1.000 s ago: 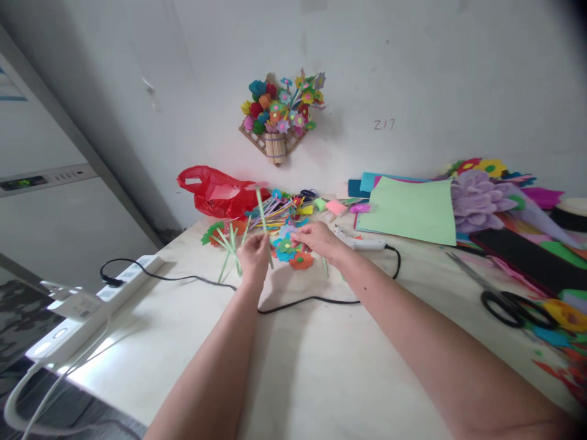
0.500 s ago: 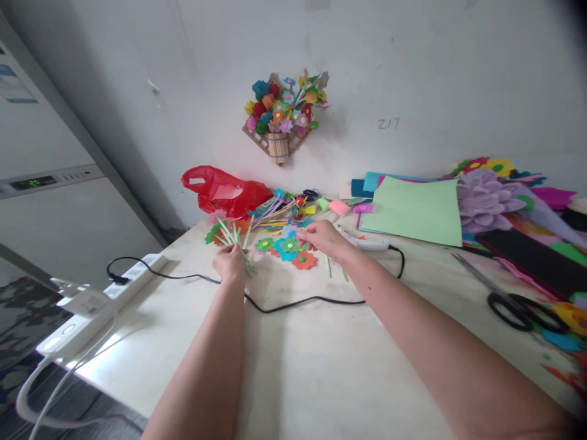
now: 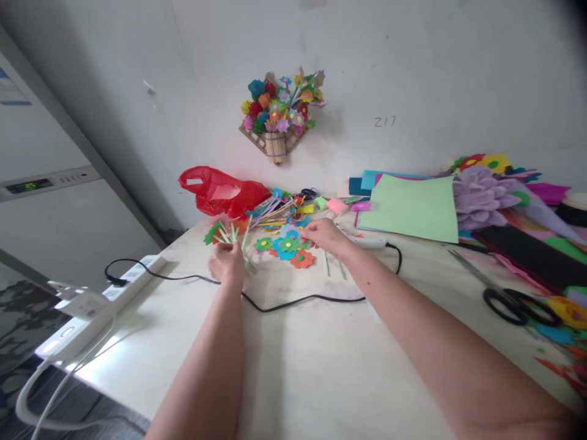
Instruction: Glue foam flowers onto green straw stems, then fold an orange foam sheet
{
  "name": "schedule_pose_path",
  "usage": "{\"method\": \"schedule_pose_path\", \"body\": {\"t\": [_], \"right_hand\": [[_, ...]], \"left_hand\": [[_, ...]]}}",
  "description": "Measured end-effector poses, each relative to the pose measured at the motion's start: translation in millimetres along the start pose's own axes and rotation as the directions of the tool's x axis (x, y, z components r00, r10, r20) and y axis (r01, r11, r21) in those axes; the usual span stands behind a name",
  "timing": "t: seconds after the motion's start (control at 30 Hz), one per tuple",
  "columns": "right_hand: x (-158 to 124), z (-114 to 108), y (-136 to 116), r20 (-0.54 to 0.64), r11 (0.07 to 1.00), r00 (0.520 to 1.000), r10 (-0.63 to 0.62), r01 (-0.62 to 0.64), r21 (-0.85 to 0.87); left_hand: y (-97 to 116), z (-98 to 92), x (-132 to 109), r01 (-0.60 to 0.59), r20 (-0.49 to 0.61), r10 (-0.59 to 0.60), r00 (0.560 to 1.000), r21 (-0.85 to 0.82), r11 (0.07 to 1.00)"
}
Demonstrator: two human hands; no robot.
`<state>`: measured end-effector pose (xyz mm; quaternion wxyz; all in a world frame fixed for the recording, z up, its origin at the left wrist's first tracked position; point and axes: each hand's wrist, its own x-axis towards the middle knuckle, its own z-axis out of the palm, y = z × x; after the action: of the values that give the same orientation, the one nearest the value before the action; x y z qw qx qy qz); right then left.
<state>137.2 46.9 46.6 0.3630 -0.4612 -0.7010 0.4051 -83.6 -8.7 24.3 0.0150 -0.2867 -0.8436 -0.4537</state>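
My left hand [image 3: 226,263] is closed round a bunch of thin green straw stems [image 3: 238,239] near the far left of the table, beside a green paper flower [image 3: 213,233]. My right hand [image 3: 324,236] rests with fingers curled at the right side of a cluster of foam flowers [image 3: 288,247], touching them; whether it grips one is not clear. An orange flower [image 3: 302,260] lies just in front of that hand. Two loose green stems [image 3: 334,266] lie by my right wrist.
A glue gun [image 3: 367,242] with a black cord [image 3: 298,300] lies behind my right arm. Also here: a red plastic bag [image 3: 222,190], coloured sticks [image 3: 275,212], a light green sheet [image 3: 410,209], scissors [image 3: 509,298], a power strip [image 3: 101,302], and a wall flower basket [image 3: 280,116].
My left hand lowered a single upright green stem and moved left to the bunch of stems, closing on them. My right hand stayed at the flower cluster.
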Motion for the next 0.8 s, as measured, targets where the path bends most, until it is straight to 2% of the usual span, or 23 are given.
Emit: {"method": "schedule_pose_path", "body": {"t": [0.07, 0.17, 0.2, 0.3, 0.4, 0.47, 0.8], "right_hand": [[1, -1, 2, -0.002, 0.998, 1.0, -0.019, 0.019, -0.057], [4, -3, 5, -0.015, 0.988, 1.0, -0.024, 0.022, -0.153], [5, -3, 6, -0.02, 0.984, 1.0, -0.023, 0.019, -0.179], [7, -4, 8, -0.022, 0.97, 0.999, -0.035, 0.028, -0.242], [7, -5, 10, -0.014, 0.947, 0.998, -0.055, 0.048, -0.317], [6, -5, 9, -0.006, 0.927, 0.999, -0.054, 0.048, -0.372], [3, -3, 6, 0.008, 0.861, 0.999, -0.053, 0.05, -0.506]], "left_hand": [[8, 1.1, -10, -0.069, -0.018, 0.07, 0.997, 0.035, 0.997], [15, 9.4, -24, -0.223, 0.045, 0.22, 0.974, 0.074, 0.972], [16, 13.2, -28, -0.304, 0.083, 0.298, 0.951, 0.071, 0.95], [15, 25.4, -36, -0.515, 0.2, 0.498, 0.844, 0.045, 0.856], [11, 34.4, -37, -0.603, 0.328, 0.565, 0.757, 0.015, 0.798], [9, 37.2, -37, -0.63, 0.373, 0.575, 0.728, 0.032, 0.776], [15, 35.1, -45, -0.625, 0.375, 0.538, 0.755, 0.164, 0.763]]}}
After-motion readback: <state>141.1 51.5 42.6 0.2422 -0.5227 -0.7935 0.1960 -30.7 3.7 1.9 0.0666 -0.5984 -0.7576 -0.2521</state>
